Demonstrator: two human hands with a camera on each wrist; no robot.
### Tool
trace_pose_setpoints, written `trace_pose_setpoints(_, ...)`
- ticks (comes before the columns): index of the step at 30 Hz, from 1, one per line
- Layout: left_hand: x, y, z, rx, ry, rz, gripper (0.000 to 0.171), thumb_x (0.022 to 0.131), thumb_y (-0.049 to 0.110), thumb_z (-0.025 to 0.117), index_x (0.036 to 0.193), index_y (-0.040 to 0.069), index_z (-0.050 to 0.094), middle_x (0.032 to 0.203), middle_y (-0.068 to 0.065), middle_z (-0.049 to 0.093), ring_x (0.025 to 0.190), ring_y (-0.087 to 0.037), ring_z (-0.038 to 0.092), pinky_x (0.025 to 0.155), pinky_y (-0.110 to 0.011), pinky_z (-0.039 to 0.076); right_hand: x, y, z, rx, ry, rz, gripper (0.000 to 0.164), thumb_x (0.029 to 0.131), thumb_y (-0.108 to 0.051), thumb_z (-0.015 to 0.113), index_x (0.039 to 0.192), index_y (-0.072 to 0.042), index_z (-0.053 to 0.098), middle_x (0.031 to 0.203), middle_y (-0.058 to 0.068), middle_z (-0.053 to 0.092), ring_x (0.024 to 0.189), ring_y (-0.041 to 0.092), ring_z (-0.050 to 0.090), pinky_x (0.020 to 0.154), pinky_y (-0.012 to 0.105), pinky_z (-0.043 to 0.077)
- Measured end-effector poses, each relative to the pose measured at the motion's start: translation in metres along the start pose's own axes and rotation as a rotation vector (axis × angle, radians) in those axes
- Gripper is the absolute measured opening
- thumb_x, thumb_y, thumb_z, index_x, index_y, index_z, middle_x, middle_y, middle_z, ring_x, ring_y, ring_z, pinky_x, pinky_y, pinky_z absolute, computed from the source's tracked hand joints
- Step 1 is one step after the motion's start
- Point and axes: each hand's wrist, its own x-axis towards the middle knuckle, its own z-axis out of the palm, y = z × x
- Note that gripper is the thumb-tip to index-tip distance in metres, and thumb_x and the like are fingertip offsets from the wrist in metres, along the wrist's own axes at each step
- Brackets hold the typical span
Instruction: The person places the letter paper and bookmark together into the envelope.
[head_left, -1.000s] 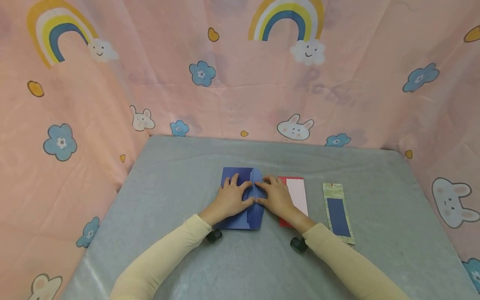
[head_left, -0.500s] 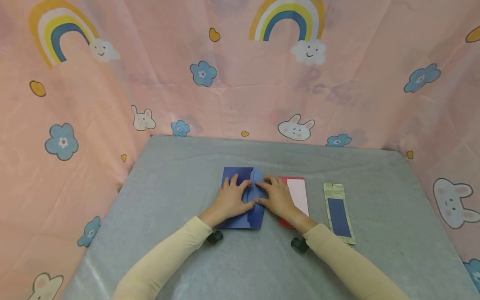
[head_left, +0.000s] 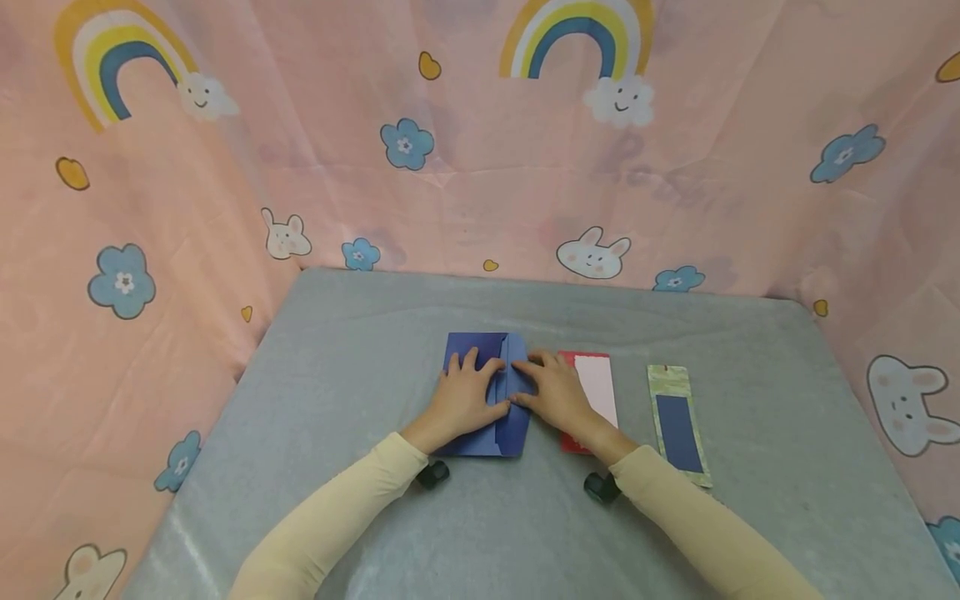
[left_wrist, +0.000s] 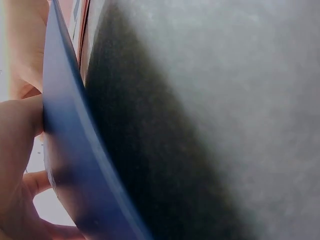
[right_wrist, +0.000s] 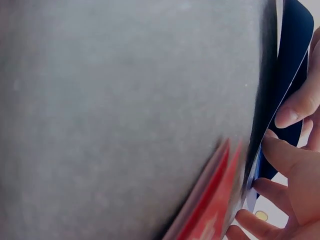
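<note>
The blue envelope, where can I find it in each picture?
Head: the blue envelope is just below the middle, with the left hand over it.
Left wrist: the blue envelope is a slanting strip on the left side.
Right wrist: the blue envelope looks darker, along the upper right edge.
Shared landmark: the grey table shows in all three.

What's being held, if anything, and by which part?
Nothing is clearly gripped: the left hand rests on the blue envelope; the right hand touches its flap, whether pinching it I can't tell.
</note>
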Motion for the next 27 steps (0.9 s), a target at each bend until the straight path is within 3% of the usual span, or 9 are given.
trace_pose_setpoints(14,0.001,0.000,0.001,0.025,-0.003,-0.005,0.061,0.078,0.055,0.064,0.132,0.033,0.047,0.146,-0.023,0.038,0.131,-0.054,0.035,0.094,-0.065,0.040,0.000,0.005,-0.017,0.136,0.048,0.015,0.057,0.079,-0.039,0.073,0.129,-0.017,0.058,0.127,0.011,0.057,0.118,0.033,0.052,0.097,0.051,0.041)
trace_pose_setpoints(27,0.000,0.001,0.001,-0.015,0.013,-0.001,0.058,0.077,0.054,0.066,0.128,0.033,0.048,0.146,-0.023,0.038,0.131,-0.054,0.035,0.095,-0.064,0.038,-0.020,0.051,-0.046,0.297,0.084,0.153,0.059,0.081,-0.026,0.073,0.133,-0.006,0.052,0.132,0.022,0.048,0.123,0.040,0.045,0.100,0.058,0.037)
